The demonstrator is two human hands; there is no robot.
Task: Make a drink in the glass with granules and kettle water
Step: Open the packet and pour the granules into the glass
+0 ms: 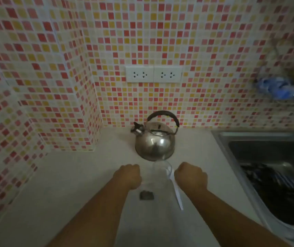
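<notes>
Both forearms are reaching in from the bottom of the frame over a pale desk (67, 184), and the two hands are sitting low in the centre with the glass between them. The left hand (128, 176) is curled into a loose fist just left of the glass, its grip clenched on nothing that can be seen; the fingers are turned away from the camera. The right hand (191, 177) is balled the same way just right of the glass, its grip likewise clenched with nothing visible in it. The clear glass (157, 177) is standing upright on the desk at lower centre, hard to make out against the pale surface, and whether either hand is touching it cannot be told. A white plastic spoon (175, 189) is leaning out of the glass, its handle trailing down and to the right along the inside of the right wrist. A small dark sachet (146, 195) is lying flat on the desk just below the glass, near the left wrist. The steel kettle (154, 139) with its black handle is standing just above the glass in the centre of the frame, spout pointing left. Two white wall sockets (153, 74) are showing on the mosaic tiles above it, and a steel sink (267, 157) is filling the right edge.
</notes>
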